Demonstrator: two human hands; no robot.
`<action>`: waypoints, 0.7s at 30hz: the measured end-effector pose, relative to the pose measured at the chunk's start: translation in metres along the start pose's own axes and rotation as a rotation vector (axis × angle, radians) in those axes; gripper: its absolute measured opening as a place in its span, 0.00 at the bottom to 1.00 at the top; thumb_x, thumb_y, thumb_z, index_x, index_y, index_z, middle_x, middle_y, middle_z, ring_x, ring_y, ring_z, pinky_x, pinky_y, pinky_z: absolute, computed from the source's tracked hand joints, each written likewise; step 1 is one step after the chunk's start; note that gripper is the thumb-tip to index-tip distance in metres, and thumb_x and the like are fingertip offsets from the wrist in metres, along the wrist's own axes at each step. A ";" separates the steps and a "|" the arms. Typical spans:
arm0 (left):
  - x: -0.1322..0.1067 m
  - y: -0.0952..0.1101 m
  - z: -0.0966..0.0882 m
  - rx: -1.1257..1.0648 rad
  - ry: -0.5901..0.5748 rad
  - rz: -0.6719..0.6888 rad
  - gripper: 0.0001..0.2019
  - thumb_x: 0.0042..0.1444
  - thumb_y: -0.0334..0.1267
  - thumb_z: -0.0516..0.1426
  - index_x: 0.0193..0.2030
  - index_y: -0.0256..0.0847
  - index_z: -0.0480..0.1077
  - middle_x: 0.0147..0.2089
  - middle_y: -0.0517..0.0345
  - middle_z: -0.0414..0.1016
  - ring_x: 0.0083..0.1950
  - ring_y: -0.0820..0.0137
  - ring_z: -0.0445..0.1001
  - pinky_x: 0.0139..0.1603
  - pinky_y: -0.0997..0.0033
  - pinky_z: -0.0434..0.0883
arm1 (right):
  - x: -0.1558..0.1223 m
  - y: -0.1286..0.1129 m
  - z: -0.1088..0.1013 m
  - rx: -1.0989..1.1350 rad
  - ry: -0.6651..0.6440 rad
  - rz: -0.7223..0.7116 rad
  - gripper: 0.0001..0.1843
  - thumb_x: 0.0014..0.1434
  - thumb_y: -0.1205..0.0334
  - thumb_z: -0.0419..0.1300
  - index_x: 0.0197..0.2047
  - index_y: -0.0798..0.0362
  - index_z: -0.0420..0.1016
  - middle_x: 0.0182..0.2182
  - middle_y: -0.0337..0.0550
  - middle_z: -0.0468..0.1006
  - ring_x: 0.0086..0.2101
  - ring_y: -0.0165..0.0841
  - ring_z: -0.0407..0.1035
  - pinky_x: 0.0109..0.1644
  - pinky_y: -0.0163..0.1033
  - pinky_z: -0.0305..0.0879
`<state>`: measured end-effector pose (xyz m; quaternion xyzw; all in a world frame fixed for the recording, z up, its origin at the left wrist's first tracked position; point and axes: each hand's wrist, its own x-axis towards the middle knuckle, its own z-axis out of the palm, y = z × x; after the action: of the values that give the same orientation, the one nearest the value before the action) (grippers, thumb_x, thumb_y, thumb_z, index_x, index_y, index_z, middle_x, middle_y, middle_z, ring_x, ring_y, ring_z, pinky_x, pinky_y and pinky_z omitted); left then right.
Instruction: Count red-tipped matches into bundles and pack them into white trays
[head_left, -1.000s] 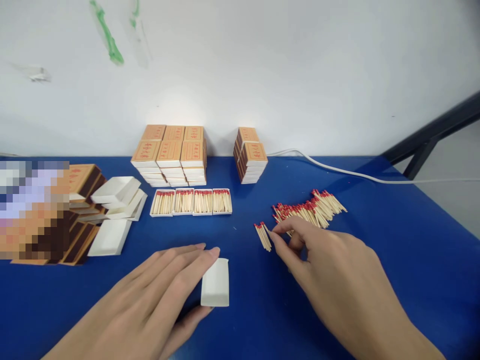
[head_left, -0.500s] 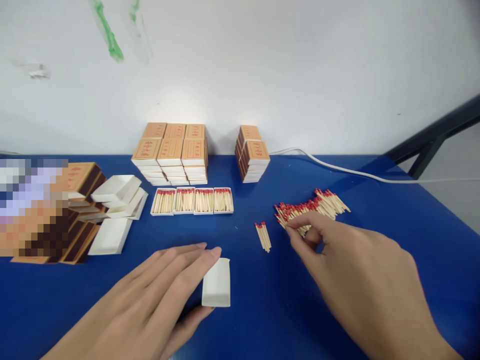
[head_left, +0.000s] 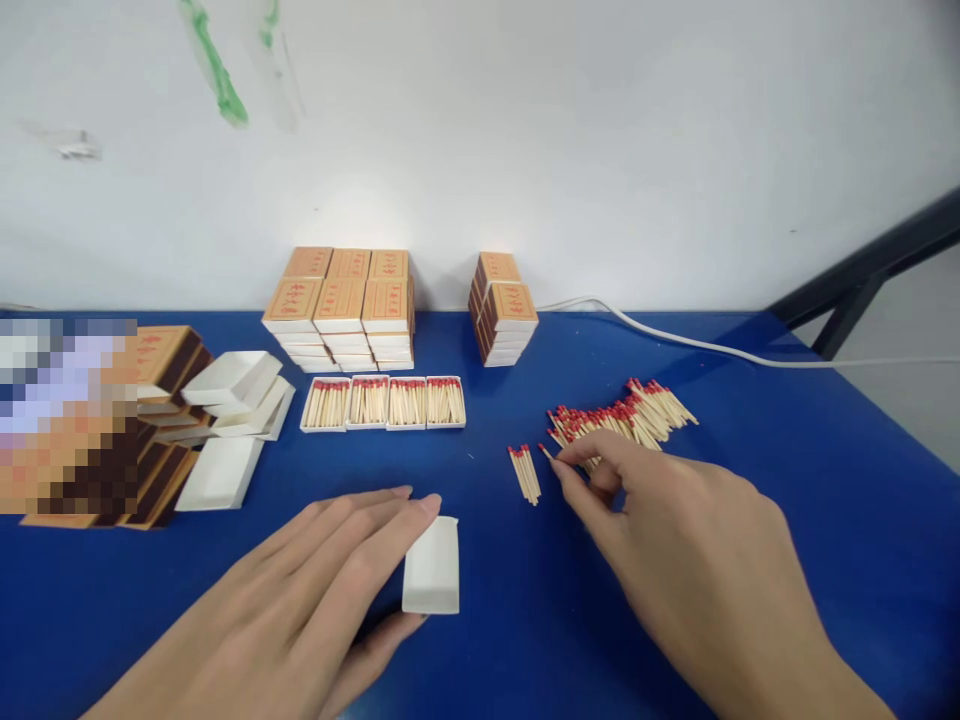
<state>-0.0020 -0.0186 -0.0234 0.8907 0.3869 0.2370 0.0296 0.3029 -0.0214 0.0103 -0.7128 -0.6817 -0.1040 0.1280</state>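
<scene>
My left hand is closed on an empty white matchbox tray, fingers along its far left side and thumb at the near edge. Between thumb and forefinger of my right hand is a single match, its red head pointing away to the left. Just left of it lies a small row of several matches on the blue table. Behind my right fingers spreads a loose heap of red-headed matches, partly hidden by the hand.
Trays filled with matches stand in a row beyond my left hand. Stacked matchboxes and a smaller stack stand by the wall. At left lie empty trays and matchbox sleeves. A white cable crosses the back right.
My right hand has drawn left from the heap toward the small row, and a single match now shows in its fingertips. My left hand and the tray have stayed put.
</scene>
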 end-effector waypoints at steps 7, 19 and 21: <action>0.007 -0.007 -0.008 0.031 0.007 0.099 0.27 0.87 0.56 0.55 0.84 0.49 0.71 0.69 0.55 0.89 0.68 0.59 0.90 0.73 0.57 0.85 | 0.005 -0.007 0.001 0.168 -0.107 0.114 0.05 0.67 0.55 0.72 0.36 0.38 0.89 0.25 0.33 0.86 0.24 0.43 0.79 0.27 0.40 0.55; 0.008 -0.011 -0.014 0.144 0.027 0.227 0.23 0.92 0.49 0.49 0.80 0.42 0.73 0.71 0.64 0.88 0.66 0.69 0.90 0.71 0.61 0.79 | 0.006 -0.004 -0.012 0.515 -0.340 0.161 0.15 0.73 0.50 0.64 0.35 0.36 0.89 0.21 0.31 0.81 0.21 0.34 0.75 0.28 0.42 0.59; 0.009 -0.012 -0.013 0.151 0.029 0.229 0.22 0.92 0.49 0.49 0.80 0.43 0.73 0.71 0.64 0.88 0.66 0.69 0.90 0.71 0.61 0.79 | 0.006 -0.003 -0.012 0.513 -0.360 0.163 0.16 0.74 0.48 0.63 0.35 0.36 0.89 0.21 0.32 0.81 0.22 0.35 0.75 0.29 0.42 0.60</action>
<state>-0.0109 -0.0060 -0.0111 0.9252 0.2998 0.2217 -0.0705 0.3006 -0.0195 0.0236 -0.7164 -0.6381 0.2096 0.1888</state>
